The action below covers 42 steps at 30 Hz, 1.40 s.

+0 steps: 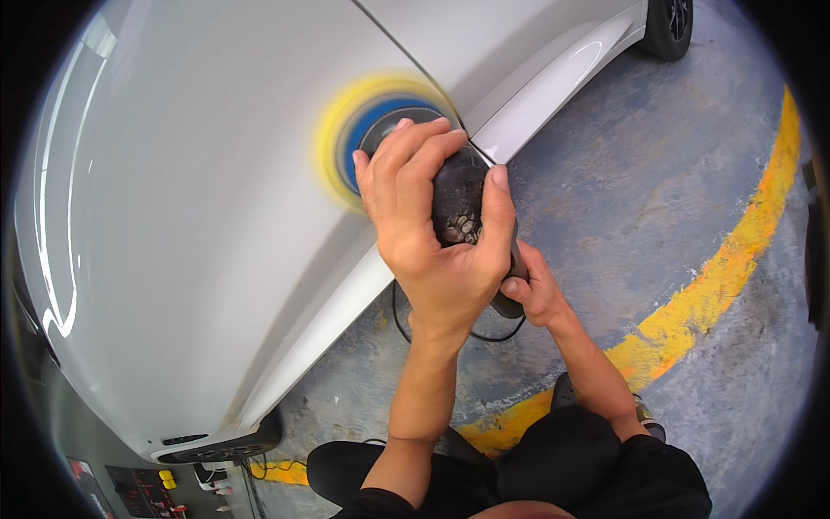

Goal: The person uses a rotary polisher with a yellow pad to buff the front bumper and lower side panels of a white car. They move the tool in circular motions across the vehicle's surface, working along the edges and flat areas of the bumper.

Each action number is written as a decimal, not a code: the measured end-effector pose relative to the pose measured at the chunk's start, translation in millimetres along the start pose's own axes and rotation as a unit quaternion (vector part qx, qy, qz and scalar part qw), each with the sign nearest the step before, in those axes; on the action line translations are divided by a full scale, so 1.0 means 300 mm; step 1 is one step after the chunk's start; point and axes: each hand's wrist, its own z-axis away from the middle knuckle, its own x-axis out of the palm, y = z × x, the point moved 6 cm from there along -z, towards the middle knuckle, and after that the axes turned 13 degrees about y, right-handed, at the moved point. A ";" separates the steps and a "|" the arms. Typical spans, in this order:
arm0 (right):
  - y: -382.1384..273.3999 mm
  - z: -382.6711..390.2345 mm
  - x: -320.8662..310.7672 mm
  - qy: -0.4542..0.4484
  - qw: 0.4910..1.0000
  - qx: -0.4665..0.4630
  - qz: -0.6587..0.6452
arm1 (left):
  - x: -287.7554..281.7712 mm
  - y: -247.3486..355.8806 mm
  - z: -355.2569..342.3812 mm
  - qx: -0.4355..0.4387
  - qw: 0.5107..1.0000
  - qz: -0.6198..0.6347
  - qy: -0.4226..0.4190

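Note:
My left hand (432, 259) grips the head of a black polisher (458, 195) from above, fingers curled over the front and thumb along the right side. My right hand (536, 285) is wrapped round its rear handle, partly hidden behind the tool and my left hand. The polisher's round pad, a motion-blurred yellow ring (337, 151) with a blue backing (367, 121), is against a white car panel (199, 216), just left of a dark seam between panels. A black cord (506, 337) loops below the tool.
A car wheel (666, 26) is at top right, another (225, 450) at lower left. The grey floor (622, 216) has a curved yellow stripe (666, 337). A tool board (138, 489) is at the lower left. My black-clad legs (363, 467) show at the bottom.

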 end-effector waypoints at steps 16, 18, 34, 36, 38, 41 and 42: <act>0.074 -0.005 -0.045 0.029 0.999 0.002 -0.030 | 0.061 0.012 0.030 0.000 0.999 -0.031 -0.035; 0.071 -0.008 -0.050 0.028 0.999 0.003 -0.026 | 0.065 0.012 0.030 0.002 0.999 -0.030 -0.035; 0.068 -0.007 -0.058 0.008 0.999 0.039 -0.035 | 0.076 0.013 0.031 0.003 0.999 -0.038 -0.034; 0.063 -0.010 -0.054 0.013 0.998 0.038 -0.045 | 0.082 0.014 0.026 0.007 0.999 -0.035 -0.036; 0.053 -0.014 -0.056 0.020 0.998 0.035 -0.049 | 0.089 0.010 0.021 0.006 0.999 -0.030 -0.035; 0.050 -0.014 -0.047 0.013 0.999 0.029 -0.007 | 0.061 0.008 0.013 -0.004 0.999 -0.039 -0.027; 0.038 -0.016 -0.038 -0.006 0.999 0.026 0.017 | 0.036 0.009 0.009 -0.008 0.999 -0.047 -0.023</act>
